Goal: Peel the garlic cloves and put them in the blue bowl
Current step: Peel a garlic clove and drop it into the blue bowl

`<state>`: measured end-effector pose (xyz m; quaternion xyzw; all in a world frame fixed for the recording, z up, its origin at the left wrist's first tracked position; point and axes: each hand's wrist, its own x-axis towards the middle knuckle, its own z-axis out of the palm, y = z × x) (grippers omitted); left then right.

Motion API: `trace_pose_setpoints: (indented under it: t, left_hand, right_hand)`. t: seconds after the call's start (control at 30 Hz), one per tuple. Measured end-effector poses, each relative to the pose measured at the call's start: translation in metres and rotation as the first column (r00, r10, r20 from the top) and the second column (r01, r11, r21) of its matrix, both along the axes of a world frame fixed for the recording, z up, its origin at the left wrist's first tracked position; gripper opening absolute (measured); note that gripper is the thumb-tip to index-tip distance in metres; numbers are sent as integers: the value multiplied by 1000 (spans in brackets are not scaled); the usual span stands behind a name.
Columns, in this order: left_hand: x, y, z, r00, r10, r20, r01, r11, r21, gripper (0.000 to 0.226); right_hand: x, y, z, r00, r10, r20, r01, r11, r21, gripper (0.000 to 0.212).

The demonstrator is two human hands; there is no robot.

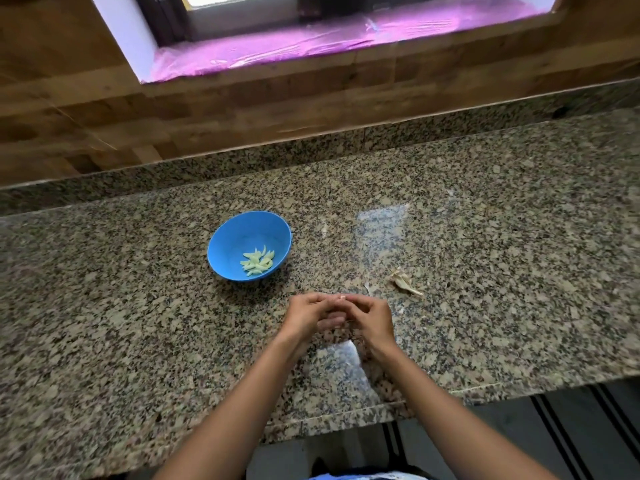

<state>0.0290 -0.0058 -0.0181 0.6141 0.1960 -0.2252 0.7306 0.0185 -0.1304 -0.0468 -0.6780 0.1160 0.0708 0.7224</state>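
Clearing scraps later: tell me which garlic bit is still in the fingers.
The garlic clove pinched between left hand and right hand; others lie in the blue bowl.

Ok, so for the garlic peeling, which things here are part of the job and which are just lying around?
Part of the job:
- blue bowl holding peeled cloves
- garlic clove pinched between left hand and right hand

Just lying about:
- garlic skins on the granite counter
- pink sheet on the window sill
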Motion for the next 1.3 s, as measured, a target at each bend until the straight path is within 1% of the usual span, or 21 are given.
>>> trace_pose_setpoints:
  t: [0.07,0.1,0.17,0.27,0.4,0.43,0.5,0.53,0.57,0.63,0.7,0.73,0.8,0.87,0.93,1.0,1.07,1.1,1.2,1.23,1.3]
  left_hand:
    - [-1,-5,-2,998,63,18,-63,998,-18,14]
    - [-2,-4,-4,995,94,37,-95,995,29,13]
    - [-1,2,-10,990,103,98,-121,974,191,12]
    - [0,17,-15,995,8,100,-46,924,380,7]
    - [1,29,-12,991,-100,88,51,896,440,14]
    - [1,31,-12,985,-143,95,75,857,510,13]
    - [1,32,-15,959,-260,116,109,709,696,8]
    - [0,32,-14,952,-280,123,105,677,728,7]
    - [-2,31,-12,953,-275,127,108,699,707,8]
    - [-4,29,-8,962,-231,149,106,812,574,14]
    - [-7,28,-3,962,-193,191,88,886,456,19]
    - [-9,27,-1,960,-180,212,76,902,424,20]
    - [-13,28,1,946,-180,268,41,891,452,19]
    - [-21,31,3,918,-225,325,0,821,570,17]
    - [-31,42,9,907,-283,311,-7,730,684,12]
    - [-41,61,15,906,-404,125,171,619,766,8]
    - [-54,80,19,830,-550,-91,399,473,786,10]
    - [-65,87,20,795,-583,-171,467,406,785,11]
    - [-91,90,12,761,-586,-280,500,254,828,17]
    - [-97,88,9,765,-580,-280,481,226,847,17]
    - [-104,85,7,786,-560,-263,449,224,865,14]
  right_hand:
    - [2,-5,0,999,-33,-24,33,999,23,12]
    - [2,-8,0,998,-49,-25,49,999,-4,12]
    - [1,-17,-1,997,-79,7,79,987,-143,13]
    - [-2,-26,-2,996,-37,86,67,921,-384,23]
    - [-5,-20,-3,992,87,96,-28,865,-501,26]
    - [-7,-16,-4,988,124,95,-59,858,-510,26]
    - [-9,-9,-5,979,186,89,-116,854,-507,27]
    - [-9,-7,-5,974,215,73,-152,857,-492,28]
    - [-8,-5,-4,968,246,47,-197,863,-466,30]
    - [-6,-3,-1,947,322,-16,-304,874,-379,31]
    - [-3,-4,3,921,389,-34,-381,875,-297,24]
    - [-2,-4,6,912,408,-37,-402,876,-267,20]
    - [-1,-2,12,906,420,-53,-422,884,-202,16]
    - [-2,2,15,911,407,-64,-412,890,-195,13]
    - [-3,5,15,923,379,-61,-382,890,-248,12]
    - [-6,8,9,938,343,-43,-339,889,-307,13]
    - [-8,12,3,952,303,-47,-303,907,-291,15]
    - [-11,16,-1,956,288,-63,-294,922,-252,16]
    - [-21,22,-8,973,219,-73,-230,949,-214,14]
    - [-23,24,-10,978,195,-76,-207,955,-214,13]
    - [-26,27,-13,981,171,-88,-186,962,-202,12]
